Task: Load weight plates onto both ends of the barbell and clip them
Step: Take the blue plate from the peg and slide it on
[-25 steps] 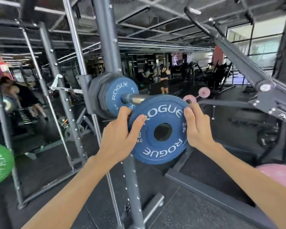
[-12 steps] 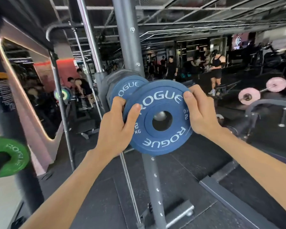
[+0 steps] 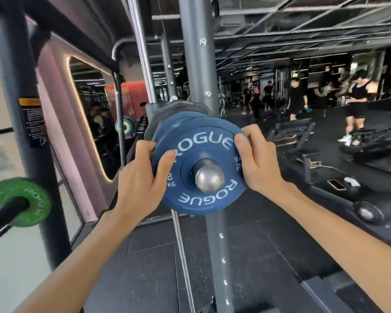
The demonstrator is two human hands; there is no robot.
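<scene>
A blue 2 kg plate (image 3: 203,197) marked ROGUE sits on the barbell sleeve, whose steel end (image 3: 209,178) pokes out through its hole. My left hand (image 3: 140,186) grips its left rim with the thumb on the face. My right hand (image 3: 255,161) grips the right rim the same way. Just behind it on the sleeve are another blue plate (image 3: 178,123) and a larger black plate (image 3: 178,107). No clip is in view.
The grey rack upright (image 3: 196,64) rises right behind the plates. A green plate (image 3: 25,202) hangs on a storage peg at the left. A bench (image 3: 296,132) and several people stand at the right; a phone (image 3: 336,184) lies on a dark pad. A mirror covers the left wall.
Both hands have pushed the blue plate onto the sleeve; the bar end, earlier behind the hole, now sticks out through it. The view has turned left.
</scene>
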